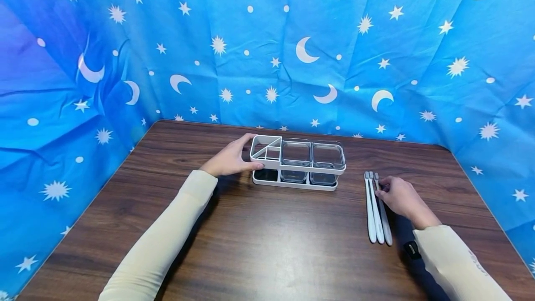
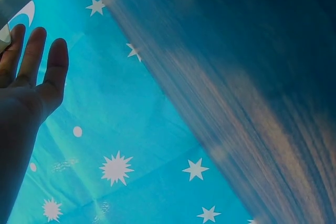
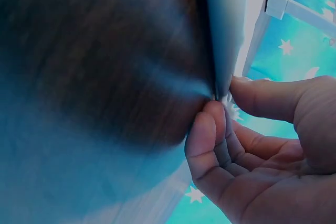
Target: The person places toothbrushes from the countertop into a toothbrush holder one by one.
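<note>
My left hand [image 1: 231,156] grips the left end of a white toothbrush holder [image 1: 298,166], thumb on its front rail and fingers behind. The holder stands on the table with a divided section at its left and two clear cups [image 1: 296,153] in the other places. Three toothbrushes [image 1: 377,222] with pale handles lie side by side to its right, heads pointing away from me. At the rightmost toothbrush [image 1: 386,226], my right hand [image 1: 402,196] pinches the upper handle between thumb and fingers. Up close in the right wrist view, the thumb and fingertips meet at a pale handle [image 3: 226,19].
Under everything is a dark wood table [image 1: 267,245] with rounded far corners. A blue cloth [image 1: 259,59] printed with moons and stars hangs along the back and sides. Beneath my right wrist is a small black object [image 1: 412,250].
</note>
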A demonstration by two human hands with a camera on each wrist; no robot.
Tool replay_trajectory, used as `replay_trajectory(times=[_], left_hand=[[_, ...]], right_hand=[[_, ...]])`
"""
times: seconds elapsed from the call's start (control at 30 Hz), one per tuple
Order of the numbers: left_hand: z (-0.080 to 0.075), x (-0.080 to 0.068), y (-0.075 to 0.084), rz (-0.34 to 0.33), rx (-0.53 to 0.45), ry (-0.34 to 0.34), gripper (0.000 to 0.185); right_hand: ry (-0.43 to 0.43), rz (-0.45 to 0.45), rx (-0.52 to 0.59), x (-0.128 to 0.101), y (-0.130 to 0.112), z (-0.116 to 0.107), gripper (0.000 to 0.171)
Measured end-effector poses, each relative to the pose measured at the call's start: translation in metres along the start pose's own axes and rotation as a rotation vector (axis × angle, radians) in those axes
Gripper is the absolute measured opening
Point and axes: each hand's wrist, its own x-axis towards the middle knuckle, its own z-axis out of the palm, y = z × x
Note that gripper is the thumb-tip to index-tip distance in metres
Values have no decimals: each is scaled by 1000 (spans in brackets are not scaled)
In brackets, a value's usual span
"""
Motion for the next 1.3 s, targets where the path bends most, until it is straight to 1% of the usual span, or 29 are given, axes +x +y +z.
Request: replay_trajectory(times=[0.23,0.5,0.67,0.77,0.83,0.97,1.1,1.3], left_hand=[[-2,-1,1,17,-35,-11,87],[-2,-2,-1,6,-29,-12,88],[-2,-1,0,-2,-13,-17,90],[-2,-2,0,-12,-13,-22,91],[-2,-2,-1,-21,-12,-21,91],[-2,-2,-4,-33,-13,-15,91],[-2,-2,-5,-24,-14,-12,92],[-1,-1,-1,-23,-6,-14,94]], right_hand=[[44,6,2,2,0,3,35],[71,37,1,4,-1,3,31],[93,76,51,3,0,1,24],[139,77,98,0,-1,-1,21],[175,59,118,-1,-3,-5,20],[283,0,136,-6,-10,-17,19],[405,-63,146,-14,-20,-33,17],[495,-124,160,-25,-41,-53,17]])
